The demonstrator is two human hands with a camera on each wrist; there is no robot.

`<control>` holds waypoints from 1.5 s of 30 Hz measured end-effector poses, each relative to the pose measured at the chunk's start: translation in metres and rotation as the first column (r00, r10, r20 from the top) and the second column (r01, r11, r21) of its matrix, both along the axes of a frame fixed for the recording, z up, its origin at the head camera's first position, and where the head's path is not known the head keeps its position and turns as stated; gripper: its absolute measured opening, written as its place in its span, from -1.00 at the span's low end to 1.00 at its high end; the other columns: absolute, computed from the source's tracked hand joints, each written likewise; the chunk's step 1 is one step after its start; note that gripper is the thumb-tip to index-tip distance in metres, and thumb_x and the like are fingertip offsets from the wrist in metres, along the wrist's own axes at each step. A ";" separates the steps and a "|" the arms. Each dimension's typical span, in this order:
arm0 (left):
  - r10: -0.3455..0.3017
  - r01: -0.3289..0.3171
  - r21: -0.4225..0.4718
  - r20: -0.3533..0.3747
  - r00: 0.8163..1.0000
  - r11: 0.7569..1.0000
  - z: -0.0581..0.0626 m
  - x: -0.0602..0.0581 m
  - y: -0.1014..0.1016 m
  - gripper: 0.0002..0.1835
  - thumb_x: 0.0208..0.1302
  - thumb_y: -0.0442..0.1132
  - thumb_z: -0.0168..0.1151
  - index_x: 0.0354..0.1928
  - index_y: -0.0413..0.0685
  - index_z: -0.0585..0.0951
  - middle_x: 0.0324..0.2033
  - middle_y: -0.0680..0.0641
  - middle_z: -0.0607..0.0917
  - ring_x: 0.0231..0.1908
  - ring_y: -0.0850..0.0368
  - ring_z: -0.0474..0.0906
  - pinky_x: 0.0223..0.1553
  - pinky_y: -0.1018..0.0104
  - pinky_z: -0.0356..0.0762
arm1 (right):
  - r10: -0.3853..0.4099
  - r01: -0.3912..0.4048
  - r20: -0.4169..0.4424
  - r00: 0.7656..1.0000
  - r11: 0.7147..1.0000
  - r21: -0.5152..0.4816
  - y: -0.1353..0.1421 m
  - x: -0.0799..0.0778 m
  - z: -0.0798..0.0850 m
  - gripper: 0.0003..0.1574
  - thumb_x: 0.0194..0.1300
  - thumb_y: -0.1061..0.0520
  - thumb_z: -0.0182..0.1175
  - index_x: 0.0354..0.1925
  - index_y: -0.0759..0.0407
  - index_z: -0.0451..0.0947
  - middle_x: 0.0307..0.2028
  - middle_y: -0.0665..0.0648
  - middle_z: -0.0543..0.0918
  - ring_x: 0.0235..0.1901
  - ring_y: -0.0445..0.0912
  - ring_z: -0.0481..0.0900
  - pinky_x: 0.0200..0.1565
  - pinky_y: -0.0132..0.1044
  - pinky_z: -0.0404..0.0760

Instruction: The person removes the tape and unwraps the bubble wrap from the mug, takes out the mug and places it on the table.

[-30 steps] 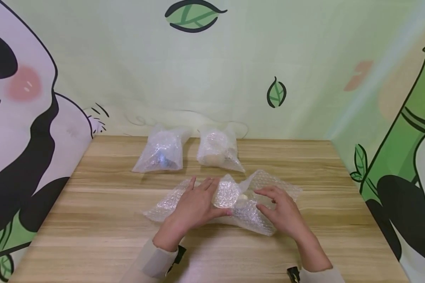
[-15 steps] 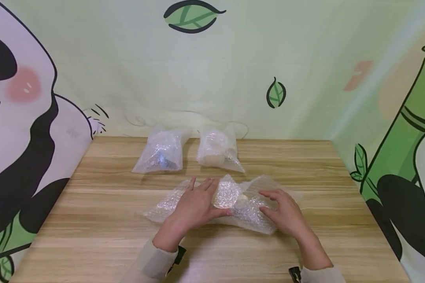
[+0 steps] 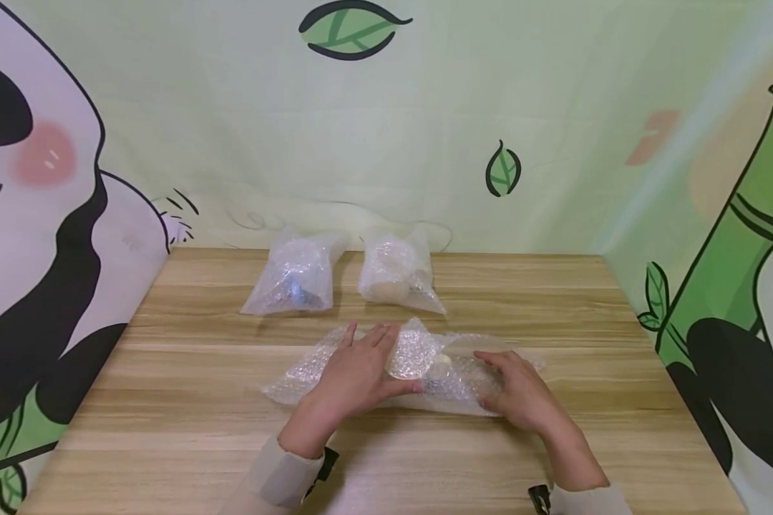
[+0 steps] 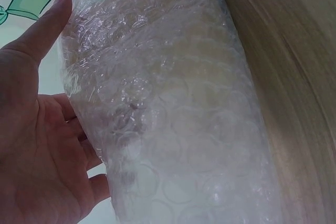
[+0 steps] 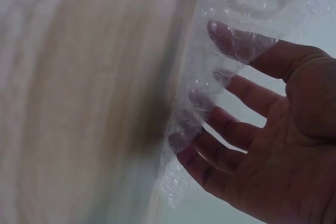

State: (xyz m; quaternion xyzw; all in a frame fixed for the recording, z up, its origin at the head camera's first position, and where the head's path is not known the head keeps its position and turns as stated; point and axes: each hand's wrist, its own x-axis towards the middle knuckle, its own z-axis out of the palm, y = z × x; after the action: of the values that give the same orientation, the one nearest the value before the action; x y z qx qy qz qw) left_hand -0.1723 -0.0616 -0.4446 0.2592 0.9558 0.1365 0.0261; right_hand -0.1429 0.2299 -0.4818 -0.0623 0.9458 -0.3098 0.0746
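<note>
A length of clear bubble wrap lies across the middle of the wooden table, bundled around something. A pale, rounded bit shows near its centre; what it is cannot be made out. My left hand rests on the left part of the wrap, fingers extended and thumb apart. In the left wrist view the wrap runs past the spread hand. My right hand touches the right end of the wrap with loosely bent fingers. Seen from the right wrist, the fingertips show through the film, and thumb and fingers are apart.
Two bubble-wrapped parcels stand behind on the table: the left parcel has something blue inside, the right parcel something pale. A printed cloth backdrop rises at the table's back edge.
The raised right end of the bubble wrap has flattened down and its front corner has drawn back. My right hand has shifted slightly right and down onto it. The left hand stays in place.
</note>
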 end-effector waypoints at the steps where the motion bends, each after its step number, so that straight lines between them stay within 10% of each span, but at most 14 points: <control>1: 0.000 0.000 -0.001 0.000 1.000 1.000 0.000 0.000 0.000 0.22 0.14 0.57 0.19 0.57 -0.22 0.23 0.50 -0.25 0.39 0.52 -0.16 0.30 0.62 -0.25 -0.14 | 0.001 -0.001 0.002 1.000 1.000 0.002 0.000 0.000 0.000 -0.09 0.08 0.21 0.52 0.41 0.15 0.48 0.22 0.32 0.58 0.19 0.26 0.52 0.24 0.24 0.52; 45: -0.008 0.008 -0.002 0.001 1.000 1.000 0.002 0.001 -0.002 0.21 0.13 0.58 0.19 0.56 -0.22 0.25 0.50 -0.22 0.39 0.53 -0.13 0.29 0.62 -0.23 -0.14 | -0.073 0.113 0.215 0.974 0.977 -0.181 0.023 -0.010 0.002 -0.09 0.17 0.06 0.54 0.39 0.30 0.41 0.17 0.39 0.46 0.17 0.19 0.46 0.19 0.12 0.52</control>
State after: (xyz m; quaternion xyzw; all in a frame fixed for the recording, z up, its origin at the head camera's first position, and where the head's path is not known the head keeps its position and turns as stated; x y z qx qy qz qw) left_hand -0.1717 -0.0638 -0.4428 0.2627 0.9549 0.1355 0.0274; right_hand -0.1527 0.2529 -0.4793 0.0077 0.9004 -0.4078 0.1515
